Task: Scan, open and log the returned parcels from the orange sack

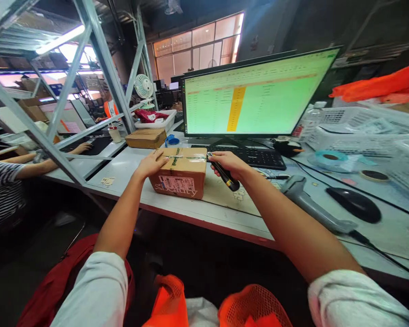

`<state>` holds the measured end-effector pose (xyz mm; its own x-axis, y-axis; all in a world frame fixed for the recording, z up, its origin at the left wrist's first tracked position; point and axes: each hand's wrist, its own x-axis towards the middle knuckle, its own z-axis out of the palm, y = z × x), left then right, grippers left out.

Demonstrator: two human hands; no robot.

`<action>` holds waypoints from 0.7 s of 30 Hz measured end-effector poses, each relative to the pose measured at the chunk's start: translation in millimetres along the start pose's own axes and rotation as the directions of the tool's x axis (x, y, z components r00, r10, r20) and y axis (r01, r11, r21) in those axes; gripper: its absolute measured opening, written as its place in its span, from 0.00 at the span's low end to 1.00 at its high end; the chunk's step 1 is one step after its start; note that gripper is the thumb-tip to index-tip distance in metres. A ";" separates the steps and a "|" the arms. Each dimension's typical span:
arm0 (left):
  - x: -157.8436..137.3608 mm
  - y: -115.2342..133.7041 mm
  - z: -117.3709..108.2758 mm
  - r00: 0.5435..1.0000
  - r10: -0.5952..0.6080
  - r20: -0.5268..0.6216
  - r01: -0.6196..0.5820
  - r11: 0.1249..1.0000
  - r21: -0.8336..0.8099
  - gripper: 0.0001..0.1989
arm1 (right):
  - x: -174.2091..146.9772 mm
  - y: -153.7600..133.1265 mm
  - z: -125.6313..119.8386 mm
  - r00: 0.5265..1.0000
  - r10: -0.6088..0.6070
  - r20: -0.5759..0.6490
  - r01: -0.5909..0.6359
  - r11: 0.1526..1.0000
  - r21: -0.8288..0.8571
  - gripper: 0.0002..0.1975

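At the centre of the frame, the left hand [154,162] lies loosely spread on the taped brown cardboard box [179,184], seemingly bracing it; the right hand [227,163] is curled round a black-and-yellow cutter [229,180] at its side. White worktop [122,168] beneath; grey metal rack [98,50] upper left

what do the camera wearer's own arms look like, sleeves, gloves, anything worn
The left sleeve and right sleeve are pale, whitish cloth, loosely folded, ending near the elbows. Below them both forearms are bare. The left grip and right grip are ungloved human hands; no watch or bracelet shows.
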<state>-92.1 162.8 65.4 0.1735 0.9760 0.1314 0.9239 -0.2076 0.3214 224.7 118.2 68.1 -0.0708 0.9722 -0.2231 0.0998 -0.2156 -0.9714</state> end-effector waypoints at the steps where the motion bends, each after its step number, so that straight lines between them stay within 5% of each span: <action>1: -1.1 2.1 -0.2 1.000 -0.009 0.000 0.009 1.000 0.003 0.34 | -0.9 -1.1 1.8 1.000 -0.007 0.019 0.007 1.000 -0.008 0.05; 9: -7.7 19.9 -6.9 0.995 -0.076 0.061 0.073 0.997 0.040 0.38 | -9.4 10.4 0.2 1.000 0.017 0.020 -0.016 1.000 -0.007 0.12; 16: -10.7 20.1 -10.1 0.993 -0.086 0.087 0.082 0.995 0.049 0.38 | -52.7 32.3 9.1 0.994 0.060 0.095 -0.063 0.998 0.031 0.24; 21: -16.2 30.2 -9.0 0.996 -0.077 0.051 0.075 0.997 0.024 0.35 | -60.6 42.0 4.0 0.999 -0.012 0.045 0.013 0.999 -0.037 0.32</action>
<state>-70.1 140.1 81.3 0.1194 0.9911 0.0587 0.9423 -0.1317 0.3077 229.2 49.8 40.4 -0.1166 0.9695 -0.2154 0.1358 -0.1992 -0.9705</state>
